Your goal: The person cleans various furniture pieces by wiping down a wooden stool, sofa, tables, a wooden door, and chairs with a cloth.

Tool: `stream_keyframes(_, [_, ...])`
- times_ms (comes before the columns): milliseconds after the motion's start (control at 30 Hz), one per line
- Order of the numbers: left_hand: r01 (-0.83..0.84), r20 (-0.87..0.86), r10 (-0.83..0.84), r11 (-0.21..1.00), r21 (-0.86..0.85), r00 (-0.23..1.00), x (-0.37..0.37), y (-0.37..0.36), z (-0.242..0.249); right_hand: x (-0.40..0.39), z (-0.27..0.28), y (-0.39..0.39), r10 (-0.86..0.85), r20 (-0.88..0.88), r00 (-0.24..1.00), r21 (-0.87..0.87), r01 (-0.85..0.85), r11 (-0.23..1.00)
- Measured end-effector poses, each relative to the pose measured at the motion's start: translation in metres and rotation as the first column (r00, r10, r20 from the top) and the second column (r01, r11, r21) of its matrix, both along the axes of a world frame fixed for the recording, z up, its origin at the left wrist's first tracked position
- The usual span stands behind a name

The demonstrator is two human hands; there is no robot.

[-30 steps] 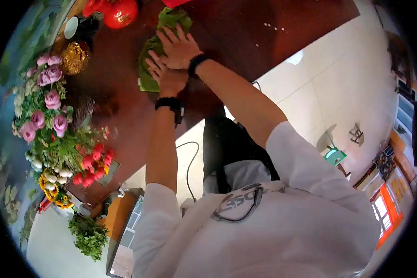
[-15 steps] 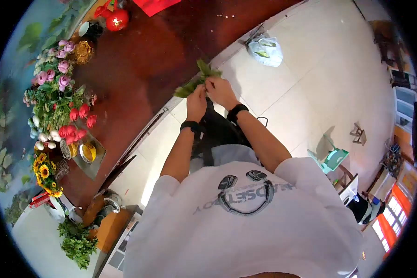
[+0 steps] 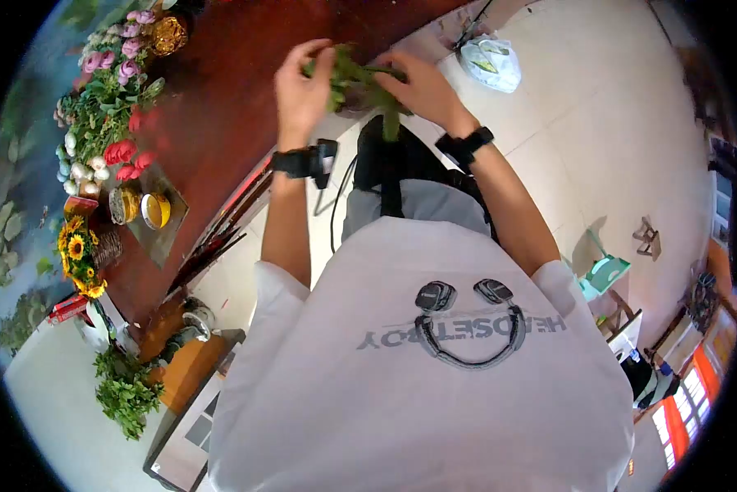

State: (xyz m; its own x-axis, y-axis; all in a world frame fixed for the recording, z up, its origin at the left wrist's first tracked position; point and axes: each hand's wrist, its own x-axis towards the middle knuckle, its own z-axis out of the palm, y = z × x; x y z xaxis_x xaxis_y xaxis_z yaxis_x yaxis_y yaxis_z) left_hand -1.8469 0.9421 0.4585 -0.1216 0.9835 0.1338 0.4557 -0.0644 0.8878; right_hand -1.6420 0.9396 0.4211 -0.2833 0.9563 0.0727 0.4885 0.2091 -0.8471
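Observation:
A bunch of green leaves [image 3: 344,78] hangs between my two hands, over the dark red tabletop's edge. My left hand [image 3: 301,94] is raised at its left side, with the fingers curled and a bit of leaf showing between thumb and fingers. On the other side, my right hand [image 3: 424,90] pinches the greens from above. A piece of green stalk or leaf [image 3: 391,123] dangles below the right fingers. Motion blurs the leaves, and their exact kind cannot be made out. Both wrists wear black bands.
The dark red table [image 3: 237,90] carries artificial flowers [image 3: 118,152], a gold pot [image 3: 169,35] and a yellow bowl [image 3: 155,211]. A white plastic bag [image 3: 491,63] with greens lies on the tiled floor. Farther right are a green dustpan [image 3: 606,273] and a small wooden stool [image 3: 648,239].
My hands have moved farther apart and up in the view, and the greens are spread between them. The camera has shifted, so table and bag appear higher.

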Motion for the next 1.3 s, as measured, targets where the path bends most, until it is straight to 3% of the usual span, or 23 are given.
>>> stream_keyframes(33, [-0.042,-0.109,0.049,0.997,0.066,0.993,-0.015,0.001,0.004,-0.018,0.007,0.007,0.016,-0.073,0.997,0.155,-0.005,0.988])
stream_keyframes(100, [-0.058,-0.267,0.162,0.932,0.359,0.95,-0.048,0.005,0.001,-0.056,0.023,0.017,0.122,-0.031,0.992,0.124,-0.117,0.985])
stream_keyframes(167, [-0.069,-0.353,0.21,0.925,0.373,0.912,-0.077,0.001,-0.002,-0.097,0.016,0.025,0.204,0.035,0.978,0.378,-0.202,0.904])
stream_keyframes(233, [0.007,-0.459,0.18,0.926,0.377,0.87,-0.109,-0.008,-0.024,-0.125,0.023,0.024,0.366,0.076,0.927,0.184,-0.374,0.909])
stream_keyframes(300, [0.029,-0.533,0.031,0.994,0.105,0.845,-0.142,-0.028,-0.077,-0.162,-0.025,0.029,0.432,0.174,0.885,0.099,-0.452,0.887])
stream_keyframes(333, [0.14,-0.742,0.035,0.975,0.172,0.669,-0.17,-0.042,-0.135,-0.176,-0.047,0.033,0.496,0.296,0.816,-0.083,-0.496,0.865])
stream_keyframes(367, [0.07,-0.771,-0.199,0.978,-0.198,0.605,-0.172,-0.057,-0.154,-0.187,-0.067,0.037,0.57,0.388,0.724,-0.272,-0.501,0.822])
stream_keyframes(467, [-0.04,-0.702,-0.261,0.924,-0.381,0.663,-0.171,-0.046,-0.159,-0.204,-0.089,0.052,0.677,0.588,0.442,-0.461,-0.504,0.73])
stream_keyframes(667, [0.02,-0.599,-0.247,0.933,-0.36,0.762,-0.217,0.108,-0.158,-0.247,-0.104,0.159,0.416,0.682,0.602,-0.203,-0.39,0.898])
stream_keyframes(700, [0.117,-0.707,-0.268,0.96,-0.256,0.655,-0.246,0.144,-0.191,-0.265,-0.107,0.183,0.344,0.64,0.687,-0.214,-0.27,0.939])
stream_keyframes(733, [0.209,-0.846,-0.329,0.942,-0.263,0.42,-0.263,0.169,-0.202,-0.273,-0.095,0.212,0.414,0.669,0.618,-0.292,-0.294,0.91])
stream_keyframes(767, [0.303,-0.934,-0.318,0.917,-0.259,0.164,-0.279,0.195,-0.213,-0.28,-0.082,0.236,0.492,0.68,0.544,-0.38,-0.312,0.871])
stream_keyframes(800, [0.343,-0.929,-0.287,0.87,-0.355,-0.233,-0.28,0.226,-0.196,-0.289,-0.087,0.253,0.477,0.705,0.525,-0.378,-0.291,0.879])
stream_keyframes(833, [0.3,-0.885,-0.362,0.914,-0.273,0.295,-0.283,0.245,-0.208,-0.297,-0.092,0.27,0.462,0.729,0.505,-0.376,-0.27,0.887])
stream_keyframes(867, [0.201,-0.6,-0.3,0.953,-0.227,0.742,-0.286,0.257,-0.215,-0.301,-0.096,0.285,0.437,0.746,0.503,-0.354,-0.256,0.9])
stream_keyframes(900, [0.196,-0.598,-0.303,0.951,-0.239,0.741,-0.286,0.266,-0.207,-0.305,-0.103,0.292,0.407,0.752,0.519,-0.328,-0.241,0.913])
stream_keyframes(933, [0.282,-0.841,-0.423,0.898,-0.339,0.338,-0.285,0.274,-0.199,-0.308,-0.112,0.3,0.373,0.75,0.547,-0.294,-0.23,0.928])
stream_keyframes(967, [0.307,-0.885,-0.443,0.83,-0.466,-0.147,-0.284,0.274,-0.188,-0.309,-0.118,0.304,0.348,0.734,0.583,-0.267,-0.224,0.937])
stream_keyframes(1000, [0.296,-0.883,-0.447,0.831,-0.47,-0.147,-0.293,0.272,-0.203,-0.31,-0.125,0.307,0.333,0.719,0.61,-0.246,-0.224,0.943])
stream_keyframes(1033, [0.297,-0.881,-0.413,0.892,-0.34,0.233,-0.302,0.275,-0.233,-0.313,-0.131,0.308,0.319,0.708,0.63,-0.221,-0.231,0.948])
stream_keyframes(1100, [0.239,-0.757,-0.301,0.951,-0.196,0.58,-0.302,0.278,-0.231,-0.317,-0.145,0.309,0.281,0.685,0.672,-0.164,-0.234,0.958])
stream_keyframes(1200, [0.251,-0.716,-0.436,0.9,-0.356,0.546,-0.281,0.265,-0.209,-0.324,-0.18,0.291,0.196,0.693,0.694,-0.084,-0.193,0.978])
stream_keyframes(1300, [0.214,-0.917,-0.291,0.948,-0.237,0.274,-0.262,0.223,-0.234,-0.302,-0.195,0.258,0.192,0.772,0.606,-0.08,-0.206,0.975])
